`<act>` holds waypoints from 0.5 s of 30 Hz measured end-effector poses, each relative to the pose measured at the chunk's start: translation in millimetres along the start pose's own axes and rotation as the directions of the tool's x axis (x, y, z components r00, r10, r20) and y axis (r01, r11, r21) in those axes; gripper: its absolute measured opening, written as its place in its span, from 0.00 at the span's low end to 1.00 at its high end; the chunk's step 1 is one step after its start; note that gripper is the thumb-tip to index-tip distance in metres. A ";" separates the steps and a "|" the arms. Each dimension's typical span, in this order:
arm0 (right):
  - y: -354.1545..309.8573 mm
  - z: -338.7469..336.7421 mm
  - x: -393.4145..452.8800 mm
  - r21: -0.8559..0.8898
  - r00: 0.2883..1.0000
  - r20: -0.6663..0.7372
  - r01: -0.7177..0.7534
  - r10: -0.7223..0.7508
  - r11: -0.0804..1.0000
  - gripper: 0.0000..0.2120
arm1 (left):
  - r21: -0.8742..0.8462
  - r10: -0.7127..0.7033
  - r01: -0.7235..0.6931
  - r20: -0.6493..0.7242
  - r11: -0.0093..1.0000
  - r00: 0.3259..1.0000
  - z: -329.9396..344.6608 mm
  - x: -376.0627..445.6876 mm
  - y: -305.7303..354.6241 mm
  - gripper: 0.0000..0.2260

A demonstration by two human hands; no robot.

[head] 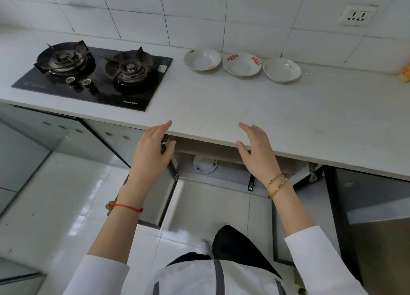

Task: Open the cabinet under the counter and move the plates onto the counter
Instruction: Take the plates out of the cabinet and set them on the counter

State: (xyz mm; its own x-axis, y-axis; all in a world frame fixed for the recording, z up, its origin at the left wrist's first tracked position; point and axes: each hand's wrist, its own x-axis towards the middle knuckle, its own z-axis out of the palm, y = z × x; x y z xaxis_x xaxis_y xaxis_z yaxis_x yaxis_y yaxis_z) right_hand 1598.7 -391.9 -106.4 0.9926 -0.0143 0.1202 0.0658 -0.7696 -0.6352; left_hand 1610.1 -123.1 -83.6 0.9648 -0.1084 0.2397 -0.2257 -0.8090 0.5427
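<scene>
Three plates on the bench, one left in the cabinet

Three plates stand in a row at the back of the bench (221, 108), near the tiled wall: the left plate (202, 59), the middle plate (241, 64) with red marks on its rim, and the right plate (282, 70). They sit just beside one another, right of the black hob (93, 77).

Both cabinet doors below the bench hang open. Inside the cabinet (221, 148), a fourth plate (205, 163) lies on the floor of the compartment, partly hidden under the bench edge.

Both hands hover at the bench's front edge, holding nothing. The left hand (153, 152) has its fingers straight and relaxed; the right hand (257, 152) is likewise spread, palm turned inward. An outlet (357, 15) sits on the wall.
</scene>
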 end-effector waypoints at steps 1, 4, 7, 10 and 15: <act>-0.4 1.8 -3.1 -0.001 1.000 0.009 -0.004 0.004 1.000 0.22 | 0.001 -0.006 0.006 0.001 1.000 1.000 0.1 -3.8 0.1 0.22; 0.5 6.9 -8.0 0.001 1.000 0.028 -0.006 0.006 1.000 0.22 | -0.008 -0.016 0.016 0.005 1.000 1.000 2.0 -13.4 0.9 0.22; 3.2 11.8 -9.5 0.014 0.999 0.049 -0.003 0.003 1.000 0.22 | -0.008 -0.036 0.036 -0.015 0.999 0.999 6.8 -20.7 -0.5 0.21; 8.6 15.3 -8.6 0.011 0.997 0.073 0.015 -0.016 1.000 0.22 | 0.005 -0.077 0.077 -0.023 0.997 0.997 14.5 -28.0 -1.5 0.21; 24.3 20.9 -6.6 0.001 0.993 0.114 0.043 -0.043 0.999 0.20 | 0.009 -0.141 0.141 -0.010 0.990 0.990 33.0 -41.1 -2.9 0.21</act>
State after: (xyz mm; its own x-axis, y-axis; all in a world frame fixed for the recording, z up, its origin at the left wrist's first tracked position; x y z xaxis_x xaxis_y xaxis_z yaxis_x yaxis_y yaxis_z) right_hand 1595.9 -397.2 -138.5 0.9940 0.0914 0.0594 0.1083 -0.7689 -0.6301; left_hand 1575.6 -135.3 -121.6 0.9855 0.0126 0.1690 -0.0862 -0.8214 0.5639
